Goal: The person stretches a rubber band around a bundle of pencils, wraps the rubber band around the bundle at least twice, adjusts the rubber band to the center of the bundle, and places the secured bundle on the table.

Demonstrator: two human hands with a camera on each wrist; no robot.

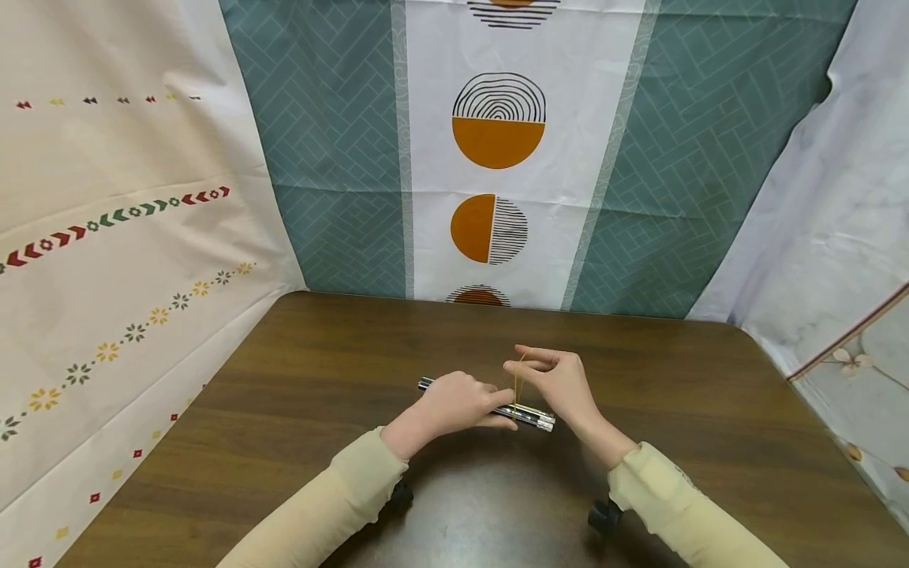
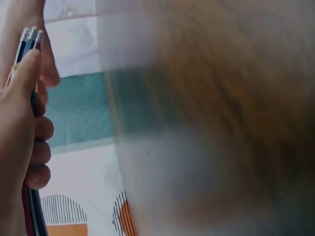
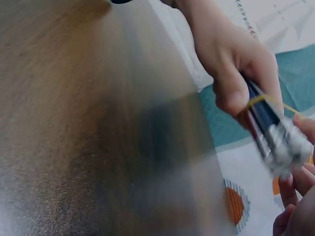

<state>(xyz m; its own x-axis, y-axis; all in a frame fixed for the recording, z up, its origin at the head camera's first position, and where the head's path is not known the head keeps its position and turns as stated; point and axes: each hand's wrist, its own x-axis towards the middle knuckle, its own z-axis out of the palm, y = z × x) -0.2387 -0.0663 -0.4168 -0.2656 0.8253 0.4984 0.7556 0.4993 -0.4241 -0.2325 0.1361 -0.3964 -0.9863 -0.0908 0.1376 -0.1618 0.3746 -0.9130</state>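
Observation:
My left hand [image 1: 454, 404] grips a bundle of dark pencils [image 1: 534, 418] over the table, thumb along one side and fingers curled round the other. Their white eraser ends in silver ferrules point to the right in the head view. A thin yellow rubber band [image 3: 259, 100] loops round the pencils near the left thumb. Between its fingertips my right hand [image 1: 564, 386] pinches the band's far end and pulls it away from the bundle, so it stretches taut. In the left wrist view, red and blue pencils [image 2: 33, 211] emerge below the left fist.
A brown wood-grain table [image 1: 341, 347] reflects light near its front. Behind it hangs a teal and white curtain [image 1: 341, 158] with orange and black circles. Patterned cloth [image 1: 142, 237] borders the left side, and pale marbled cloth [image 1: 838, 237] the right.

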